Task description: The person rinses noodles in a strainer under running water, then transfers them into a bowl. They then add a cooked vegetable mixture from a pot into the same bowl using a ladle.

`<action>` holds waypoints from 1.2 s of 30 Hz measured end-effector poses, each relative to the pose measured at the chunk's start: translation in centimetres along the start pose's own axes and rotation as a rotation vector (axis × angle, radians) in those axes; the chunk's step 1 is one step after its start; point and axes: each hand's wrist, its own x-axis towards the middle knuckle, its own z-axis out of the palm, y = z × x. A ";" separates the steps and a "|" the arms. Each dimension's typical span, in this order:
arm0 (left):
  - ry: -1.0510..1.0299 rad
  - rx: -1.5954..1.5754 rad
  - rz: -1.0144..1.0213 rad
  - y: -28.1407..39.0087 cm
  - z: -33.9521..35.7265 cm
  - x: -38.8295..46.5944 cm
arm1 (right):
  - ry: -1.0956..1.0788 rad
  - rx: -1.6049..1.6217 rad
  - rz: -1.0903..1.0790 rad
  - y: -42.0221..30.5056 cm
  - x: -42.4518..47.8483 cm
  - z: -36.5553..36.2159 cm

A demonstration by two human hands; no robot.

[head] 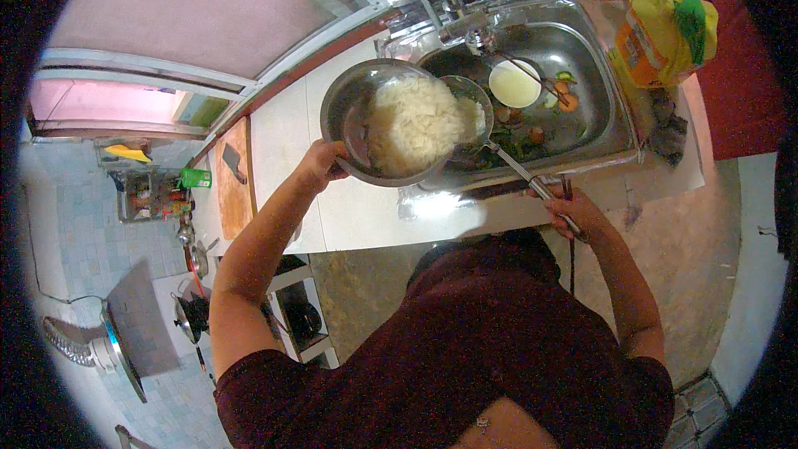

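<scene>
My left hand (326, 165) grips the rim of a steel bowl (349, 100). It hangs over the sink's left end, holding a pale heap that looks like noodles (414, 118). The round head of a metal strainer or ladle (477, 90) sits at the bowl's right side, partly hidden by the heap. From it a long ridged handle (520, 168) slants down into my right hand (573, 209). Thin dark sticks, probably chopsticks (572, 268), also pass through that hand. Below lies the steel sink (598, 106), with a white bowl (515, 83) and food scraps (566, 100) inside.
A faucet (461, 22) reaches over the sink's back edge. Right of the sink stands a yellow bottle (664, 37), beside a dark cloth or bag (668, 131). Leftward along the white counter (283, 100) lies a cutting board (234, 199) with a cleaver (234, 163) on it.
</scene>
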 end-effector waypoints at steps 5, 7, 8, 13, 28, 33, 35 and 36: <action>-0.004 0.012 -0.020 0.6 -0.3 -0.5 | -0.055 0.039 0.013 -0.7 -0.3 0.9; -0.001 0.031 0.029 1.1 -0.3 -1.1 | -0.064 0.057 0.026 -0.7 -0.2 0.9; 0.001 0.050 0.068 1.1 -0.2 -1.2 | -0.070 0.078 0.012 -0.7 -0.3 1.0; -0.043 0.085 0.076 0.1 -1.6 0.2 | -0.082 0.110 -0.036 0.0 -0.6 1.3; -0.065 0.131 0.069 1.1 -1.7 -1.2 | -0.096 0.132 -0.036 1.9 0.9 0.0; 0.036 0.058 0.024 0.6 -2.1 -1.5 | -0.117 0.158 -0.020 1.1 0.7 0.6; 0.023 0.080 0.049 0.8 -2.3 -2.1 | -0.120 0.187 -0.008 0.8 0.6 0.8; 0.025 0.103 0.079 1.3 -2.0 -3.0 | -0.115 0.217 -0.003 0.8 0.7 0.8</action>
